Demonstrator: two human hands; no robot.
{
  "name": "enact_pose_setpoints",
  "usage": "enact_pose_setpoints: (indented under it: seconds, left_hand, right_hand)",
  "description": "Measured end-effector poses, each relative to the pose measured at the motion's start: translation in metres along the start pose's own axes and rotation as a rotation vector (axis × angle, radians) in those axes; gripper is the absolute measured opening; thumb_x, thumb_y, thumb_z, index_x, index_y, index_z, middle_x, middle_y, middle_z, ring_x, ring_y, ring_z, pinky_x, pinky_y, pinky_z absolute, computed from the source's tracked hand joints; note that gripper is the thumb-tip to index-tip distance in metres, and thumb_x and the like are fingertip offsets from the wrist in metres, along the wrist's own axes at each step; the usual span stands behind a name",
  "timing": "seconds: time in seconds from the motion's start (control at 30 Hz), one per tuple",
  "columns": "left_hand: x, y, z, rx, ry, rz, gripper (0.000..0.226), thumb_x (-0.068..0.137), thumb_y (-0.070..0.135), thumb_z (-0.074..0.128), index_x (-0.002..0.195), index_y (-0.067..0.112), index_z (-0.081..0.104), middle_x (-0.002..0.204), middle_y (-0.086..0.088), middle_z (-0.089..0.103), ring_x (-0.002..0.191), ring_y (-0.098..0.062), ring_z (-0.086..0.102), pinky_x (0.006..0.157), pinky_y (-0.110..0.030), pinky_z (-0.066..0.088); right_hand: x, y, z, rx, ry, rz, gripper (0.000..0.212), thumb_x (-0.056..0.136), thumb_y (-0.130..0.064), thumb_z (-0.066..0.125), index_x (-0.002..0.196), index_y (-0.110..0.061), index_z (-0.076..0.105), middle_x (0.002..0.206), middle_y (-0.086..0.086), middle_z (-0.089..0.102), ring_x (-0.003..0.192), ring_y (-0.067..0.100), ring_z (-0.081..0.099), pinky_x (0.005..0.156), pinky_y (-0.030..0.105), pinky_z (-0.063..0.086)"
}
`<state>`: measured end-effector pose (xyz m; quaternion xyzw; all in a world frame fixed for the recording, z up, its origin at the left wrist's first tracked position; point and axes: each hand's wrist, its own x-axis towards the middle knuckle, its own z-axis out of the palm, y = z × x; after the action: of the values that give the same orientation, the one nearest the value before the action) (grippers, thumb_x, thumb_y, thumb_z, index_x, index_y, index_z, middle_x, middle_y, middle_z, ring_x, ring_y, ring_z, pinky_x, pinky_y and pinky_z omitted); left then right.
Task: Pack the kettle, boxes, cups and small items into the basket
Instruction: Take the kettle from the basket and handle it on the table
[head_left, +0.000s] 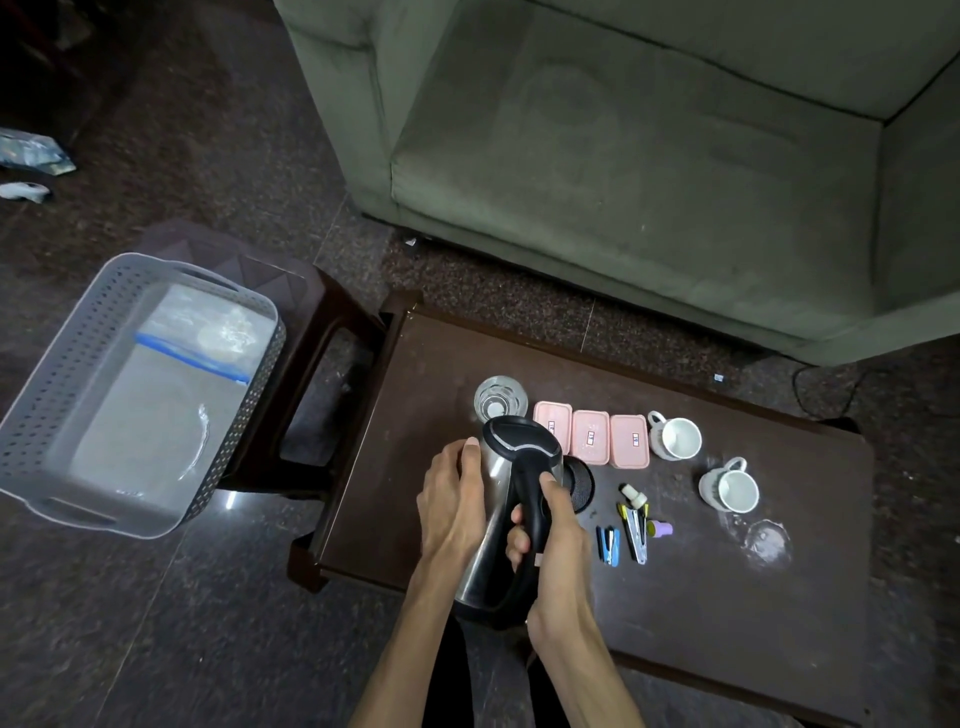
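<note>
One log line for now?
kettle: in both hands | right hand: grips handle | left hand: holds body | basket: on stool | unpacked: pink boxes, cups, glass, small items

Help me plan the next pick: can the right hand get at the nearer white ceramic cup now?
Probably not yet: the right hand grips the black handle of the steel kettle. The white ceramic cup itself stands open on the dark table, nothing tall between.

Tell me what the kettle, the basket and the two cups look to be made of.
The kettle looks like polished stainless steel, silvery with reflections; its matte black lid and handle are probably plastic. The basket seems to be grey moulded plastic with perforated walls. The near cup and far cup are likely glazed white ceramic, smooth inside.
</note>
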<state>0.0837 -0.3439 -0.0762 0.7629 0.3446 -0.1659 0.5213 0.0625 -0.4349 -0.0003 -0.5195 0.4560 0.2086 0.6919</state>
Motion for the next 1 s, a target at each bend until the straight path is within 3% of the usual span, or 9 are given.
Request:
enact_pose_setpoints:
  seconds: [0.2, 0.5, 1.0]
  left_hand:
    - [0.014, 0.003, -0.004, 0.051, -0.043, -0.023, 0.051, 0.102, 0.057, 0.027, 0.121, 0.027, 0.064, 0.127, 0.0, 0.067, 0.122, -0.022, 0.058, 0.112, -0.046, 0.04]
    - [0.027, 0.007, -0.007, 0.155, -0.081, -0.022, 0.058, 0.102, 0.061, 0.023, 0.124, 0.025, 0.064, 0.128, -0.002, 0.067, 0.124, -0.025, 0.059, 0.112, -0.05, 0.039]
    - [0.04, 0.012, -0.011, 0.223, -0.116, -0.06, 0.061, 0.101, 0.064, 0.02, 0.121, 0.027, 0.064, 0.129, -0.001, 0.066, 0.124, -0.027, 0.058, 0.112, -0.048, 0.037]
  right_hand:
    - [0.007, -0.006, 0.011, 0.09, -0.045, 0.021, 0.054, 0.097, -0.048, 0.059, 0.05, -0.023, 0.07, 0.055, -0.001, 0.053, 0.041, 0.009, 0.042, 0.049, 0.025, 0.036]
    - [0.012, -0.014, 0.018, 0.132, -0.036, 0.13, 0.048, 0.096, -0.052, 0.058, 0.069, -0.013, 0.065, 0.055, 0.0, 0.047, 0.044, 0.011, 0.039, 0.045, 0.022, 0.036]
    - [0.015, -0.024, 0.03, 0.122, -0.013, 0.182, 0.051, 0.096, -0.054, 0.056, 0.073, -0.01, 0.064, 0.054, 0.0, 0.045, 0.044, 0.012, 0.039, 0.047, 0.023, 0.034]
